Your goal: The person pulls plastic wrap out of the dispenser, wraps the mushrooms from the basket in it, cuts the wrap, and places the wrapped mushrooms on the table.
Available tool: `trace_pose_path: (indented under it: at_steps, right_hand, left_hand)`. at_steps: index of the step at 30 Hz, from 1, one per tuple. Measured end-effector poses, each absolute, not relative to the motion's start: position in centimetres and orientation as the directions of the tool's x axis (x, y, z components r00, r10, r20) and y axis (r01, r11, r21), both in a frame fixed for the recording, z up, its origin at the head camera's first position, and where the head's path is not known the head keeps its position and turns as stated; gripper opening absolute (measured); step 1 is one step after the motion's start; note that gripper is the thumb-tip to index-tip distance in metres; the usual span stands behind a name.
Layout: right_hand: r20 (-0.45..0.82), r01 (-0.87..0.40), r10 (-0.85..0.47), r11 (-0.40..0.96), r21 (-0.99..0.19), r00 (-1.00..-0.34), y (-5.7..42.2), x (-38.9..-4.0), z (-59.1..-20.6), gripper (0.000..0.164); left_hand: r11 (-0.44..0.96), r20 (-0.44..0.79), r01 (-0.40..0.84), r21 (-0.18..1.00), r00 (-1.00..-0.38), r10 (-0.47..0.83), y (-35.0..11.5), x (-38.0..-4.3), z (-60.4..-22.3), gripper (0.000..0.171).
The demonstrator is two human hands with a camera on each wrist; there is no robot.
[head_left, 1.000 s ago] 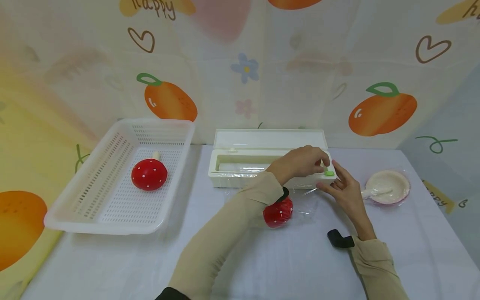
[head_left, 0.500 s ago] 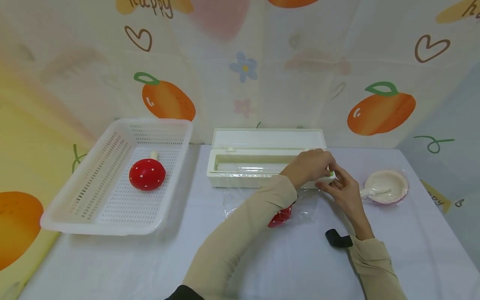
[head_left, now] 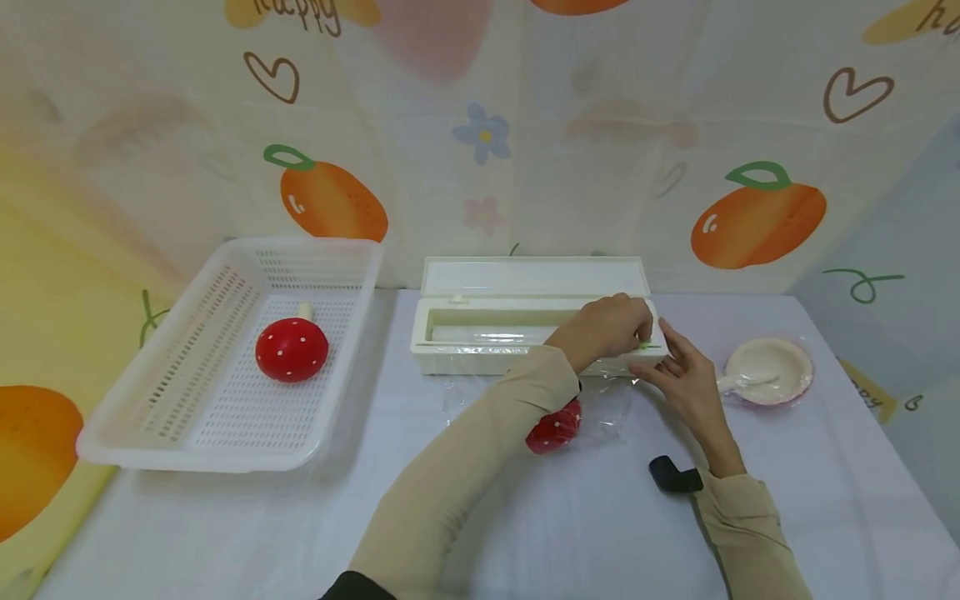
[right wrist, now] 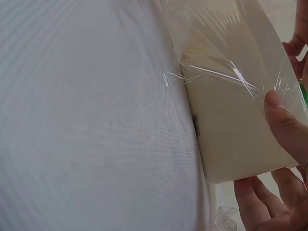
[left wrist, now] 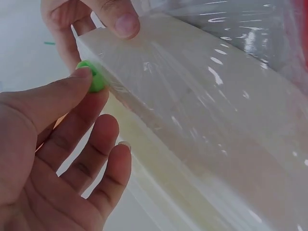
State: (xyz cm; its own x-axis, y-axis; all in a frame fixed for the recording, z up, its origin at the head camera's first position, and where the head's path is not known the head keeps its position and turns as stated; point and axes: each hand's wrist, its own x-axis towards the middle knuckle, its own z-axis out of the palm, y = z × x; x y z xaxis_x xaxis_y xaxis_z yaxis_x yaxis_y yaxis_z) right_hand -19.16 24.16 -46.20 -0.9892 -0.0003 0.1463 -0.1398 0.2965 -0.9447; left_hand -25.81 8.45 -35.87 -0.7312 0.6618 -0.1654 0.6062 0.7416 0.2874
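Observed from where I stand: one table (head_left: 585, 533) under a lightly creased white cloth (head_left: 225, 533). Behind the table rises a cream backdrop (head_left: 570, 192), printed with oranges (head_left: 333, 200), brown hearts (head_left: 272, 77) and a blue flower (head_left: 482, 133) (the lettering (head_left: 292, 15) reads "happy"). Left of the table, the surface is yellow; right of it, pale blue. Lighting soft, shadows faint.

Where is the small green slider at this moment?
In the left wrist view, the green slider is at upper left, pinched by the left hand at the edge of the white box.
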Motion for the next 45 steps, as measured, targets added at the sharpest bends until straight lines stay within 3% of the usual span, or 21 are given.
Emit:
trace_pose_path:
  at_steps: [7,24,38,45]
  right_hand:
    - [0.123,-0.112,0.009,0.343,-0.933,-0.992,24.1,-19.3,-46.2,0.088]
    - [0.075,-0.055,0.036,0.388,-0.92,-0.997,24.2,-19.2,-46.3,0.091]
    - [0.06,-0.036,0.047,0.397,-0.917,-0.997,24.1,-19.1,-46.0,0.09]
    - [0.056,-0.032,0.05,0.387,-0.921,-0.997,24.1,-19.2,-46.0,0.09]
  left_hand:
    - [0.731,-0.171,0.611,0.305,-0.72,0.673,6.4,-26.0,-35.7,0.015]
    - [0.673,-0.169,0.551,0.493,-0.699,0.695,-0.5,-26.2,-36.3,0.013]
    - [0.665,-0.127,0.562,0.491,-0.709,0.693,-5.5,-26.2,-36.6,0.01]
    - [0.707,-0.165,0.502,0.497,-0.746,0.645,-8.3,-26.0,-36.4,0.011]
